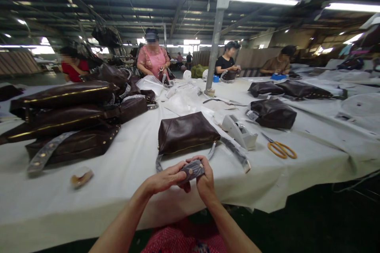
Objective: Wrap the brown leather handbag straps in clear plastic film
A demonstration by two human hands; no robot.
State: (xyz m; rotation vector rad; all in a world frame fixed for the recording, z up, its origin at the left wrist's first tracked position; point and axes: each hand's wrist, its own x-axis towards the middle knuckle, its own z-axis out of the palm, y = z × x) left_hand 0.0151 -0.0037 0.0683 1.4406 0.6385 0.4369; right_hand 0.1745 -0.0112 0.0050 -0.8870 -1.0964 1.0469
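Observation:
Both hands meet at the table's front edge around a strap (193,169) wrapped in greyish film, with round metal studs on it. My left hand (169,176) grips its left part, thumb on top. The right end is held by my right hand (206,178), its fingers curled around it. Just beyond them lies a dark brown leather bag (187,132) with a gold zipper along its near side. More wrapped strap runs from the bag's left corner toward my hands. Another film-wrapped strap end (237,154) rests to the bag's right.
A grey tape dispenser (240,131) and orange-handled scissors (282,149) lie to the right. Brown bags (65,114) are piled at left; another bag (272,113) sits at right. A tape scrap (81,178) is near left. Beyond a metal post (216,39), several people work.

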